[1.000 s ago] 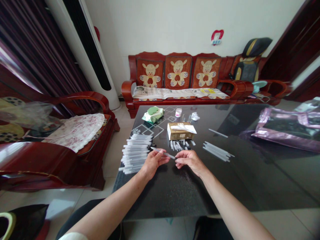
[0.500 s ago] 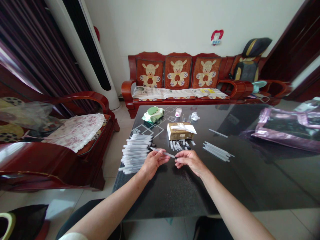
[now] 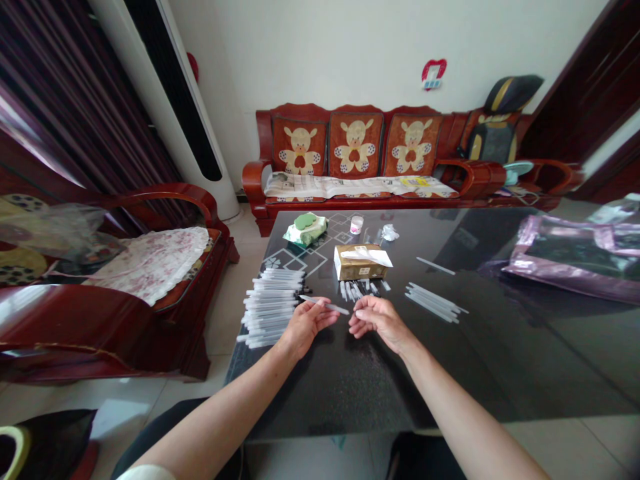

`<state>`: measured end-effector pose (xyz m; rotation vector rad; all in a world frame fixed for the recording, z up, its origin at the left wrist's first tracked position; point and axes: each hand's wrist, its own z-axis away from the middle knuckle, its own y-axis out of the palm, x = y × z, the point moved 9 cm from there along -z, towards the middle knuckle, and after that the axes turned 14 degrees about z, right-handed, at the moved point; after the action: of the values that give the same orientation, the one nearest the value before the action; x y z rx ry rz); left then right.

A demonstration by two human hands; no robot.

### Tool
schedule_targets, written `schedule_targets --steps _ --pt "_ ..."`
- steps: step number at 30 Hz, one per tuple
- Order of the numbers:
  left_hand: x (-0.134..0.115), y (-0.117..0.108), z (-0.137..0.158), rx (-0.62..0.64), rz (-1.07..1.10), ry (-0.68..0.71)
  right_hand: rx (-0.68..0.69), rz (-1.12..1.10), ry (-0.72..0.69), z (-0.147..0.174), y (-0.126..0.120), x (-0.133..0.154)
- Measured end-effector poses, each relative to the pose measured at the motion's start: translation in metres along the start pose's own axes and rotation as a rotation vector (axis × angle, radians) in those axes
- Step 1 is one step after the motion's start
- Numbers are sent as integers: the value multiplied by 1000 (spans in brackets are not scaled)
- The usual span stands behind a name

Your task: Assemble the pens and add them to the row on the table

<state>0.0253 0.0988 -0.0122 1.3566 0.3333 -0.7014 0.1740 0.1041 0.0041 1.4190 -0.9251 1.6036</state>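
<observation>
A person's two bare hands meet above the near part of a glossy dark desk (image 3: 350, 393). The left hand (image 3: 305, 325) pinches a pen barrel (image 3: 337, 309) between thumb and fingers. The right hand (image 3: 380, 321) is curled, thumb and forefinger drawn close together; whether it grips something small cannot be told.

The barrel lies between the hands, its long axis running crosswise and dipping slightly towards the right. The left hand has hold of it; its right end is just beside the right fingertips, touching or not is unclear. It is slim, straight and frosted pale grey, narrowing at the left end.

Beside the left hand is a stacked row of similar pens (image 3: 273, 310), with black ends; to the right lie loose barrels (image 3: 434, 303). Beyond are small clear and black pen parts (image 3: 350, 291), a gold tissue box (image 3: 357, 267), a green wipes pack (image 3: 306, 233) and, farthest, a red wooden sofa (image 3: 345, 205).
</observation>
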Motion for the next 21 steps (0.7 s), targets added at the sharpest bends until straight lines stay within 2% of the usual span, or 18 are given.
schedule_targets --steps 7,21 --pt "0 -1 0 -30 5 1 -77 21 -20 -2 -7 -2" --pt "2 -1 -1 2 7 11 -72 -25 0 -4 -3 -8"
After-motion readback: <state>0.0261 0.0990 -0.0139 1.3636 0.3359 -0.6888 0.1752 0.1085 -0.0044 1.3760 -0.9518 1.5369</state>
